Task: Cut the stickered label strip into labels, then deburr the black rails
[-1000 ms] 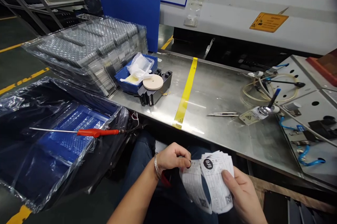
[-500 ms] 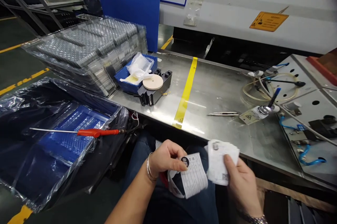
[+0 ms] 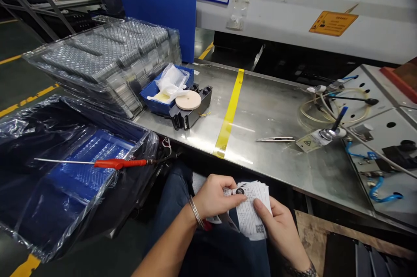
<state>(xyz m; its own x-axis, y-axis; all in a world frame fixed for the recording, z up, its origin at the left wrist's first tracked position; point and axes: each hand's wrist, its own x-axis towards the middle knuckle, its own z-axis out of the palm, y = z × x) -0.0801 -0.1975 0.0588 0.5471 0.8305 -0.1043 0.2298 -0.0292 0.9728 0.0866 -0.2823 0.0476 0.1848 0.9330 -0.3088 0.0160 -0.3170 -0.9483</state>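
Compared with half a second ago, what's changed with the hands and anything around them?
The right hand has brought its stack of slips leftward to the left hand, closing the gap between them. The left thumb now lies over the stack's top slip. Neither hand has visibly emptied. Unmoved: the red-handled tool, pale disc and blue box.

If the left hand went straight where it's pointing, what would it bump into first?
Probably the stack of printed paper slips in the right hand: the thumb of the left hand overlaps its upper corner. Exact depth is hard to judge.
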